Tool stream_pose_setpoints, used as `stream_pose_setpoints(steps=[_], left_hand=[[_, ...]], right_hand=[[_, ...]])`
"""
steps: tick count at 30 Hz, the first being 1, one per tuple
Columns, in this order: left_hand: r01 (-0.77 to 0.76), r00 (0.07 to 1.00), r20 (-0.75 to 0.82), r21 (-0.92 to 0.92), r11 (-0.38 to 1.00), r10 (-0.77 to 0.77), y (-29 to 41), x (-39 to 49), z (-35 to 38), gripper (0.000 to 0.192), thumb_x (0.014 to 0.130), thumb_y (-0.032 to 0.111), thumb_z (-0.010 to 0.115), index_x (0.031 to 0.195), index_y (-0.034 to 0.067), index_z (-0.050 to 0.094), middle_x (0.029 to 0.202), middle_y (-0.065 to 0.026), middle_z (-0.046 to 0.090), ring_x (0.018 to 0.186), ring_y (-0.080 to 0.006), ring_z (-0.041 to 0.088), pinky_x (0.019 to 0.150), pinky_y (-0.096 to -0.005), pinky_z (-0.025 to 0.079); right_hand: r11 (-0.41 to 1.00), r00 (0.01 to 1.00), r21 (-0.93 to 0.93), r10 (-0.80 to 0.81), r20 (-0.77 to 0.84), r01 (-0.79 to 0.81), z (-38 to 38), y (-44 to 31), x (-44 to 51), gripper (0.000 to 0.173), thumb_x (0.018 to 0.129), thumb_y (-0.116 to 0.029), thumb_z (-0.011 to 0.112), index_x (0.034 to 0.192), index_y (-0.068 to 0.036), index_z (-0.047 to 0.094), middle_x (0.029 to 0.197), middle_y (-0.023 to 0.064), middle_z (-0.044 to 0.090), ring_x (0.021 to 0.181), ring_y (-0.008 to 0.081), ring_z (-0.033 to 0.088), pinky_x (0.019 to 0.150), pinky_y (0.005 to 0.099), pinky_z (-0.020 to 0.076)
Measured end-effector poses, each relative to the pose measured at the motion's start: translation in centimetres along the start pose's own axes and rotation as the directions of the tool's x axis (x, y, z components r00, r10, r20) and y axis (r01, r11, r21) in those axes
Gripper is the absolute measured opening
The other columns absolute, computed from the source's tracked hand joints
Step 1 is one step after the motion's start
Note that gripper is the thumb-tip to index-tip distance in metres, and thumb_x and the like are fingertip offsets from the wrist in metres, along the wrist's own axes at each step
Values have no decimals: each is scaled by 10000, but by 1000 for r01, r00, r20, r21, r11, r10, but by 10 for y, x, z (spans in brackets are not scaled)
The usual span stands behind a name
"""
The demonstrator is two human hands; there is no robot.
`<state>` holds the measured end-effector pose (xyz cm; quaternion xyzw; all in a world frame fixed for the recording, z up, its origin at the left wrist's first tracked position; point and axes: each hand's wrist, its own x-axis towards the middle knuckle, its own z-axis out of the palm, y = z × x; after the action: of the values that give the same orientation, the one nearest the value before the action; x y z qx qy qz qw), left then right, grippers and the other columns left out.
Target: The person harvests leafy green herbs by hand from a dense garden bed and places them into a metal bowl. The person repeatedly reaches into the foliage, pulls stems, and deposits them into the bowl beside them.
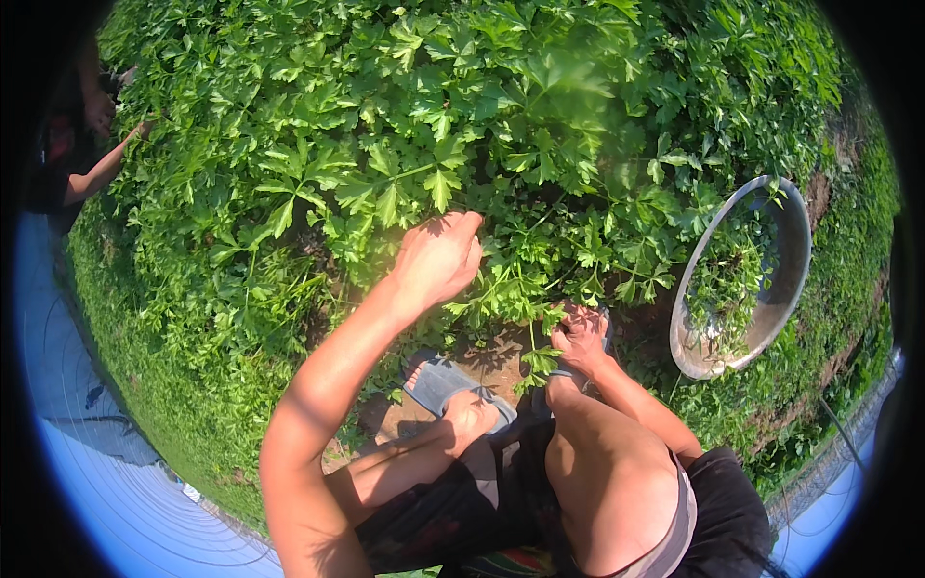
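Observation:
Leafy green plants [405, 173] with lobed, celery-like leaves grow densely before me. My left hand [442, 256] reaches into them near the middle of the view, fingers curled down; the fingertips and anything between them are hidden. Lower and to the right, my right hand [578, 336] is bent beside my sandalled foot, with cut or growing leafy stems [535, 354] close by it; whether it grips them I cannot tell. To the right, a round metal basin [784, 289] stands tilted in the view, holding a heap of small green plants [730, 289].
My grey sandals [452, 386] rest on a patch of bare brown soil [498, 361]. At the far left edge another person's arm [101, 173] reaches into the plants. Wire fencing [809, 462] and a pole [842, 433] show at the lower right.

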<state>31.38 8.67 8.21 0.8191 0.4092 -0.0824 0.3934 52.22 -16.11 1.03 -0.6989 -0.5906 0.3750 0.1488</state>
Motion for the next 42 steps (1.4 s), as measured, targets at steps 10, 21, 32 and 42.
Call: stream_pose_setpoints(steps=[10, 21, 32, 42], left_hand=[[-162, 937, 317, 22, 987, 147, -3, 14, 43, 347, 970, 314, 506, 1040, -20, 568, 977, -217, 641, 937, -409, 649, 834, -494, 534], [-263, 889, 422, 146, 954, 180, -36, -2, 21, 372, 962, 305, 496, 744, 46, 650, 716, -168, 674, 714, -360, 688, 697, -487, 563], [291, 902, 384, -202, 935, -198, -26, 20, 36, 276, 997, 245, 484, 1033, -11, 579, 831, -224, 618, 788, -404, 621, 761, -479, 495], [-48, 968, 240, -98, 994, 71, 33, 2, 70, 254, 956, 213, 446, 906, 0, 575, 673, -235, 589, 696, -451, 597, 796, -571, 440]], right_hand=[[992, 990, 63, -102, -97, 109, 5, 5, -4, 225, 752, -103, 636, 951, -162, 721, 893, 53, 719, 731, 278, 663, 636, 404, 498], [968, 988, 215, -112, -109, 133, -2, -7, 9, 141, 758, -30, 633, 834, -136, 687, 860, 29, 731, 650, 233, 664, 557, 353, 489], [999, 999, -47, -24, -36, 23, 1, -1, -1, 195, 704, -117, 683, 897, -146, 696, 778, 60, 682, 633, 285, 629, 557, 423, 459], [941, 984, -300, -174, -31, 156, 6, 9, -11, 242, 790, -296, 672, 972, -140, 701, 907, 64, 689, 765, 284, 637, 635, 441, 470]])
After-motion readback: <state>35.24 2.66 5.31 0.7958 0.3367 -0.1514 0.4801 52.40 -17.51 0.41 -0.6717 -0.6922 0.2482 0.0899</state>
